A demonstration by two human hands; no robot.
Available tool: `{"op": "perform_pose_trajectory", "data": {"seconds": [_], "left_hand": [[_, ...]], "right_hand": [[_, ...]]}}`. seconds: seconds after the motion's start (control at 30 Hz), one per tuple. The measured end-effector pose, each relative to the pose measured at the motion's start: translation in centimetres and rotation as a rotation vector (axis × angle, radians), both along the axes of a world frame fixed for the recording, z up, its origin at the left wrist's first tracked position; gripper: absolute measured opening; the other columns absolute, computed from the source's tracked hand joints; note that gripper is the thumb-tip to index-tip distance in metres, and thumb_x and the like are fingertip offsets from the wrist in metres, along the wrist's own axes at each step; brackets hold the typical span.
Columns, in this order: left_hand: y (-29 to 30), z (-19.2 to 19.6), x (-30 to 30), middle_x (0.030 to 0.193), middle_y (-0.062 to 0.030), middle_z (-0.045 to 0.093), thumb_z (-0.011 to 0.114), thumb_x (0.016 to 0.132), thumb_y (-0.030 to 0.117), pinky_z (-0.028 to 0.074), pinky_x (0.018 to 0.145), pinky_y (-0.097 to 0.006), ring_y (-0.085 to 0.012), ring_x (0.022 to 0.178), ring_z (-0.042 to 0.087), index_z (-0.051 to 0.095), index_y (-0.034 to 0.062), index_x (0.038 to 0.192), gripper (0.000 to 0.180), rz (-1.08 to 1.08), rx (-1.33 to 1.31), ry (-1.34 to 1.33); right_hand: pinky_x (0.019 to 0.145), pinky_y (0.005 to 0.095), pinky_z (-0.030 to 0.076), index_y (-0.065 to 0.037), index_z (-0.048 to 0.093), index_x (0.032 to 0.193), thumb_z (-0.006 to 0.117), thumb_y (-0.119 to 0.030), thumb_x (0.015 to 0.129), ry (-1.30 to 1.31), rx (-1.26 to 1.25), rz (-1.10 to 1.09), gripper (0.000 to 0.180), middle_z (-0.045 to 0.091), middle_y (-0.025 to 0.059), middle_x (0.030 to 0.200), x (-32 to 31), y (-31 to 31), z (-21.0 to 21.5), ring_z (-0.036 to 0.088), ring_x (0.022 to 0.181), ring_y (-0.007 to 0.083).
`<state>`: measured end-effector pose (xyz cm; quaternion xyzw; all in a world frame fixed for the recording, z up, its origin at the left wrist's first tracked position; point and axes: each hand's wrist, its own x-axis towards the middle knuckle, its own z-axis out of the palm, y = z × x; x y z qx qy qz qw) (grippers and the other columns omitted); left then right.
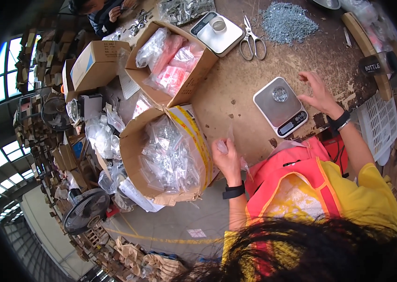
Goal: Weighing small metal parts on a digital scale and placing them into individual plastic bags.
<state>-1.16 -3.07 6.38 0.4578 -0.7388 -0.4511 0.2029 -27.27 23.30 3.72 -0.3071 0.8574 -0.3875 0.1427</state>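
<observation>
My left hand [227, 161] is closed on a clear plastic bag [222, 147], near the front edge of the workbench. Part of the clear plastic sticks out beyond the fingers. To the right, my right hand [319, 95] is raised with its fingers apart and nothing in them, just beside a white kitchen scale [269, 103]. On the scale's plate sits a small round dish [280, 94] that looks full of shiny metal pieces. Left of my left hand stands an open cardboard box [205, 162] holding many clear bags [170, 155] with small metal parts inside.
Another carton [205, 66] behind holds red and clear plastic bags [175, 58]. Farther back are a second scale [224, 40], scissors [253, 41] and a heap of small metal parts [288, 22]. Another person's hand [114, 14] shows at the far left. A white plastic crate [377, 123] stands at right.
</observation>
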Motion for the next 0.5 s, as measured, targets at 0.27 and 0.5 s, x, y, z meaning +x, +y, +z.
{"op": "perform_pose_trajectory", "data": {"seconds": [0.27, 0.5], "left_hand": [[0.3, -0.5, 0.0, 0.079, -0.0119, 0.064, 0.074, 0.090, 0.011, 0.052, 0.070, -0.037, -0.0237, 0.070, 0.061, 0.062, 0.0019, 0.090, 0.015, -0.065, -0.068, 0.018], [0.0, -0.7, 1.9, 0.076, -0.0104, 0.062, 0.072, 0.091, 0.012, 0.051, 0.069, -0.037, -0.0211, 0.071, 0.060, 0.061, 0.0007, 0.089, 0.016, -0.040, -0.063, -0.013]], "right_hand": [[0.118, 0.0490, 0.032, -0.005, 0.039, 0.150, 0.090, -0.033, 0.068, 0.218, 0.007, 0.073, 0.100, 0.048, 0.0189, 0.143, 2.2, -4.4, -0.2, 0.041, 0.137, 0.0407], [0.092, 0.0402, 0.051, -0.003, 0.059, 0.120, 0.076, -0.016, 0.087, 0.146, -0.024, -0.288, 0.040, 0.062, 0.0147, 0.112, -4.7, 1.5, -4.0, 0.063, 0.105, 0.0292]]}}
